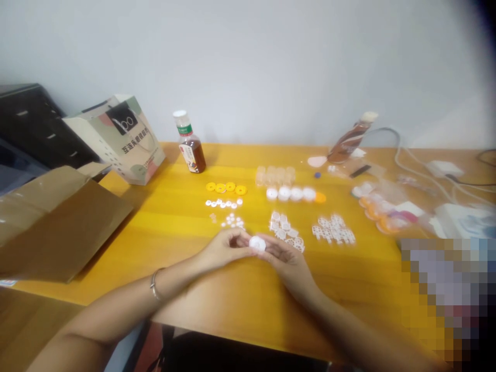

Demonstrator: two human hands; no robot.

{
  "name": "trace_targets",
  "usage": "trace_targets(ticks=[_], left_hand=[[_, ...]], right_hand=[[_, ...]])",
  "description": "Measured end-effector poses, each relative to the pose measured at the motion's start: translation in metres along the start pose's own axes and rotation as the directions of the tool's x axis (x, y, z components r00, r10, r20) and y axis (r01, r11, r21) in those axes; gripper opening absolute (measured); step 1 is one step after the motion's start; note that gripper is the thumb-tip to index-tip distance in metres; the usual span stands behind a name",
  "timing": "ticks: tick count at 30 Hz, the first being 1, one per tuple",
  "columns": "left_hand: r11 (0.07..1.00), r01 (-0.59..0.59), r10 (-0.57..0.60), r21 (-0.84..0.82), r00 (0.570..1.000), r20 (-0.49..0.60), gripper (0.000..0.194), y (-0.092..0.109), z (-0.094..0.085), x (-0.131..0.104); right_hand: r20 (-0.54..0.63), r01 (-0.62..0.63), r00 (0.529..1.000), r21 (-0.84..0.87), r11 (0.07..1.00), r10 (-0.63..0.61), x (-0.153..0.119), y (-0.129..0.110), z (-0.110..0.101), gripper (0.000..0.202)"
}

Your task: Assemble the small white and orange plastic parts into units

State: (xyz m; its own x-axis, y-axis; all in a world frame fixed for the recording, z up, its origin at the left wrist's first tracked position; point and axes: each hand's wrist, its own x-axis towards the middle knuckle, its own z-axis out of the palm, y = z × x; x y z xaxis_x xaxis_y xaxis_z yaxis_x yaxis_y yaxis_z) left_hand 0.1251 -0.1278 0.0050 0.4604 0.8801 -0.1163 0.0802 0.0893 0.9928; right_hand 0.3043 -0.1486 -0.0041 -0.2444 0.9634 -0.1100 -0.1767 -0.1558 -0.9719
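Observation:
A small round white plastic piece [257,244] is held between my two hands, above the front part of the table. My left hand [228,248] pinches its left edge with thumb and fingers. From the other side my right hand [287,261] grips it, fingers curled behind. Just beyond lie small white parts [232,221] and, farther back, a row of white discs [223,203]. Yellow rings [220,188] are lined up behind those. White gear-like pieces [285,230] sit right beside my right fingertips, with more flat white pieces [334,229] farther right.
White round parts [296,194] and clear cups [275,175] stand in rows on the yellow table [163,232]. A drink bottle [190,144] and paper bag [127,139] stand at back left, near an open cardboard box [58,222]. Another bottle [351,139], cables [403,152] and orange parts [383,212] are at right.

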Motion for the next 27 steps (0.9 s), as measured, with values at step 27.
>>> trace_targets(ticks=[27], left_hand=[[0.056,-0.573,0.271,0.818,0.797,0.54,0.022,0.057,0.074,0.209]], right_hand=[[-0.027,-0.017,1.0,-0.038,0.999,0.016,-0.002,0.002,-0.004,0.035]])
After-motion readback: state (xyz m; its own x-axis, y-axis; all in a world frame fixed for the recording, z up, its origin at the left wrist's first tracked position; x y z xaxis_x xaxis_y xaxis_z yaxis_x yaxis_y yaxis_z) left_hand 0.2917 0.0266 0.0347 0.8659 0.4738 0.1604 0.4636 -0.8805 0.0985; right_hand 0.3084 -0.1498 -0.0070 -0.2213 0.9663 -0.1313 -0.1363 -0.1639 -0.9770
